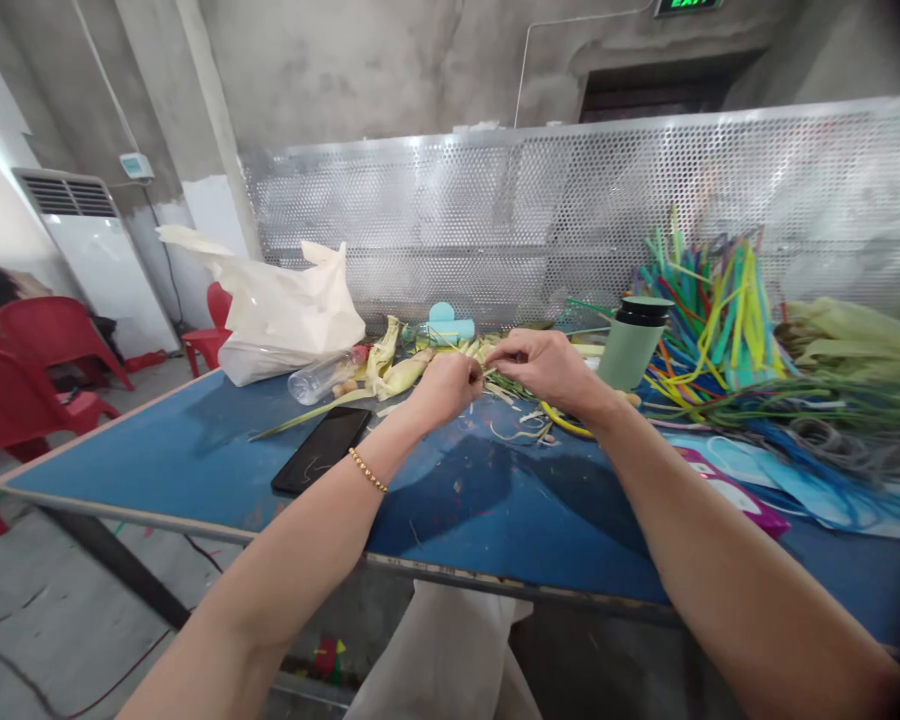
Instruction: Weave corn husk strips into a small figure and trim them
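My left hand [450, 388], with a gold bead bracelet [368, 470] on its wrist, is closed in a pinch above the blue table [195, 430]. Just to its right, the fingertips of my right hand [547, 365] are also pinched together. A thin pale strand seems to run between the two hands, though its ends are hidden in the fingers. Behind and beside them lie pale green corn husks [401, 375] and loose plant scraps [532, 425]. A black phone [321, 450] rests left of my left forearm.
A white plastic bag [285, 310] and a clear bottle [319, 382] stand at the left. Right of my hands are a green tumbler [631, 345], colourful strips [742, 310], a purple packet [757, 510] and blue face masks [787, 475]. A perforated metal panel [457, 210] backs the table.
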A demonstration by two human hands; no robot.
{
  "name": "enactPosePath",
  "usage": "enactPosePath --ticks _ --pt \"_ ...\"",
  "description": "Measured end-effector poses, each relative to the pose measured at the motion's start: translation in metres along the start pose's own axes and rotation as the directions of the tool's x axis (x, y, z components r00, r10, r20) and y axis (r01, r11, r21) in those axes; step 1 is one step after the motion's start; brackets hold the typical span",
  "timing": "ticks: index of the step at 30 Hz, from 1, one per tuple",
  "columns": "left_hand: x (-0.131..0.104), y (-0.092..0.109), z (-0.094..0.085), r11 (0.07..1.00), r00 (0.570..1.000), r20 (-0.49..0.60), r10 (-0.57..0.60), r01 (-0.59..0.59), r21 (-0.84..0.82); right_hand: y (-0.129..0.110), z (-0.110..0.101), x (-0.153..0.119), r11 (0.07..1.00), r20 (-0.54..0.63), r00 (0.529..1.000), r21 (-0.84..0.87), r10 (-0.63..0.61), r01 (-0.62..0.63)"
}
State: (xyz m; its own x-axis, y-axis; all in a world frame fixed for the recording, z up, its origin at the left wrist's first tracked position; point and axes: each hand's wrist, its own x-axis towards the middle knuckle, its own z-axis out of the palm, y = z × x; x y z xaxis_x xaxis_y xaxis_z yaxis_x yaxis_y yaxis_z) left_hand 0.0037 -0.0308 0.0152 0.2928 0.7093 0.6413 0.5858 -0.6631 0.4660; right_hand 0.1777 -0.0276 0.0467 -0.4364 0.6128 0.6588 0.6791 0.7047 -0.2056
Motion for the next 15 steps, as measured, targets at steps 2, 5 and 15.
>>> enactPosePath --ticks 2,5,15 --pt "-0.002 0.004 -0.005 0.988 0.992 0.126 0.01 0.01 -0.154 0.008 0.0 0.001 0.982 0.014 0.998 0.179 0.064 -0.066" --pt "-0.005 0.009 -0.012 0.91 0.972 0.233 -0.011 0.106 -0.4 0.015 0.001 0.0 0.902 0.063 0.981 0.385 0.186 -0.196" --pt "0.0 0.003 -0.003 0.707 0.979 0.024 -0.204 0.164 -0.688 -0.001 0.012 0.0 0.868 0.128 0.969 0.432 0.211 -0.246"
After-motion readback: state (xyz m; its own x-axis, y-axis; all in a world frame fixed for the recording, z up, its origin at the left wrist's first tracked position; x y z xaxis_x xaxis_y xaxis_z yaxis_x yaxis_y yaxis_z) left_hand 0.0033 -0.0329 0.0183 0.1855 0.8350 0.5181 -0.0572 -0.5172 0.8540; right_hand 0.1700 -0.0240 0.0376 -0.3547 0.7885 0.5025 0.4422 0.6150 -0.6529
